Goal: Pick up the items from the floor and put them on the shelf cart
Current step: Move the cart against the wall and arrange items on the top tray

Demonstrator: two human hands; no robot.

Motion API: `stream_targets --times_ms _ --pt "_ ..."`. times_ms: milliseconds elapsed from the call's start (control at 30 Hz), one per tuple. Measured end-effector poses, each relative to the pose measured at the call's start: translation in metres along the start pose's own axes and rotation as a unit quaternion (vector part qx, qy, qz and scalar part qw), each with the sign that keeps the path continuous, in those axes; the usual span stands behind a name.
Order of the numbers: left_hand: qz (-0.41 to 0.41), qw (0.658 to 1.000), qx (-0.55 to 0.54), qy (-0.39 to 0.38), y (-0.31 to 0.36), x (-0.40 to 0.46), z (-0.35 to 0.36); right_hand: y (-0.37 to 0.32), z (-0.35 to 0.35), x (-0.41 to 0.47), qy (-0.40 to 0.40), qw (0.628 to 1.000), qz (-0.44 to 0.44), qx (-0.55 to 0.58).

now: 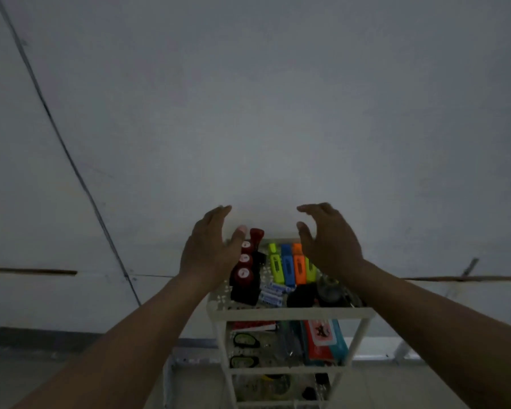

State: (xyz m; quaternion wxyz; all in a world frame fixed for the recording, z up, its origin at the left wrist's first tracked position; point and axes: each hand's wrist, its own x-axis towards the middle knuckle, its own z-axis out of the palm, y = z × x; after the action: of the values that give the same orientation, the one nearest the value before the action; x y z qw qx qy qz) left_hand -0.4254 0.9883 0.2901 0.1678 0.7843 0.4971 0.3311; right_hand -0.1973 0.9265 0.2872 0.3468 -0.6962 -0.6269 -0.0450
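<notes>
Cart (289, 312) dead centre, against the wall, top shelf loaded: three red stamps (245, 268) in a near-to-far row on the left, four highlighters (288, 265) standing side by side at the far edge, a few batteries (273, 292) lying near. Two scissors (245, 340) on the middle shelf. Left hand (210, 249) and right hand (331, 240) hovering just above the top shelf, palms facing, grip wide, holding nothing. No floor items in sight, so probably about done.

no readable text, marks on the red stamps (245, 268) too blurred
</notes>
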Motion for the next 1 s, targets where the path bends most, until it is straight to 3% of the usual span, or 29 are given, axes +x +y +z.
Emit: stream_targets --times_ms 167,300,533,833,1000 --pt "-0.011 1.000 -0.003 -0.018 -0.007 -0.012 0.004 -0.011 0.050 0.033 -0.187 0.971 0.091 0.115" --pt "0.023 0.999 0.017 -0.031 -0.018 -0.030 0.011 -0.018 0.087 0.050 -0.252 0.953 0.103 0.133" --pt "0.147 0.983 0.072 -0.083 -0.034 -0.046 0.017 -0.031 0.111 0.060 -0.196 0.975 0.068 0.076" --pt "0.126 0.985 0.093 -0.077 -0.030 -0.051 0.020 -0.037 0.088 0.038 -0.148 0.974 0.046 0.164" --pt "0.108 0.988 0.088 -0.068 -0.030 -0.057 0.023 -0.025 0.089 0.026 -0.168 0.973 0.031 0.157"
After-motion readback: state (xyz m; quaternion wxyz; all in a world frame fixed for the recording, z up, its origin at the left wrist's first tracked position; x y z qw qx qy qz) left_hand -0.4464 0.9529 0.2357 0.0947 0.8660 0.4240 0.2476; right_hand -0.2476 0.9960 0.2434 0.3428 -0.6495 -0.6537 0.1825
